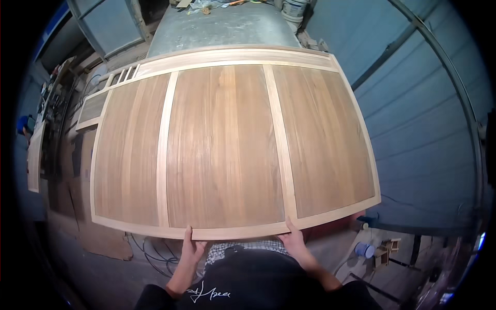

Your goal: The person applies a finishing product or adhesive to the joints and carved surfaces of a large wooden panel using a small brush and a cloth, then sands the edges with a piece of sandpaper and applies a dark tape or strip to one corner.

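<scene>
Gripping wooden panel [225, 144] with fingers [188, 235]; white bucket [295, 9], contents hidden.

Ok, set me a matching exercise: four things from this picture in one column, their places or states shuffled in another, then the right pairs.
1. Large rectangular wooden panel
2. Bare left hand
3. Bare right hand
4. White plastic buckets

A. Thumb at the foot of the right-hand pale wooden strip
B. At the right side of the flat grey table, near the picture's top
C. Three brown sections framed in paler wood
D. Thumb on the near pale wooden border, below the middle section

Pairs: 1-C; 2-D; 3-A; 4-B
</scene>
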